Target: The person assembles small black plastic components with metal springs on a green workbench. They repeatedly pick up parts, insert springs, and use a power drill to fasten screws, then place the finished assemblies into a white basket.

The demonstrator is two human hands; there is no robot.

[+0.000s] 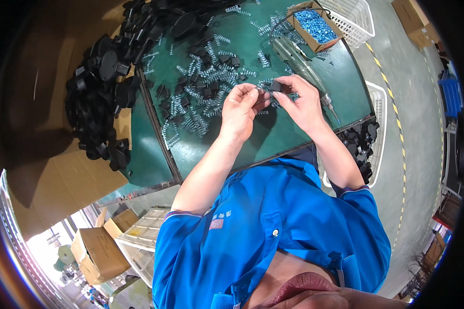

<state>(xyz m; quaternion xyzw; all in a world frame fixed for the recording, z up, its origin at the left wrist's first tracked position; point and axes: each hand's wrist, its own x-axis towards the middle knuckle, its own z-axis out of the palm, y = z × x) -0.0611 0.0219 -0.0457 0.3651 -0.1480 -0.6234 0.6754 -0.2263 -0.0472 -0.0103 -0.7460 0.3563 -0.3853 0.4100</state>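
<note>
Nearest, above the green desk (pixel 294 134): left hand (pixel 241 110) and right hand (pixel 300 100) raised close together over its front half. Right fingers (pixel 288 85) closed on a small black block (pixel 277 86); left fingers (pixel 252 98) pinched on a wire spring (pixel 262 92) touching that block. Likely midway through joining the two, judging by the grip; whether the spring is already seated, impossible to tell, since the joint sits behind fingertips.

Further in on the desk: a loose scatter of springs (pixel 201 87) mixed with more small black blocks (pixel 211 90), seemingly still waiting. Just beyond the right hand, a clear-bodied power screwdriver (pixel 299 64) lying flat.

At the desk's far edge: a cardboard box of blue screws (pixel 314 24), beside it a white basket (pixel 353 20) cut off by the frame.

Left of the desk: a large heap of black round parts (pixel 100 98) on cardboard. Right of the desk: a few more black parts (pixel 361 141) in a tray, perhaps finished, too dark to judge. No clear count of finished pieces.
</note>
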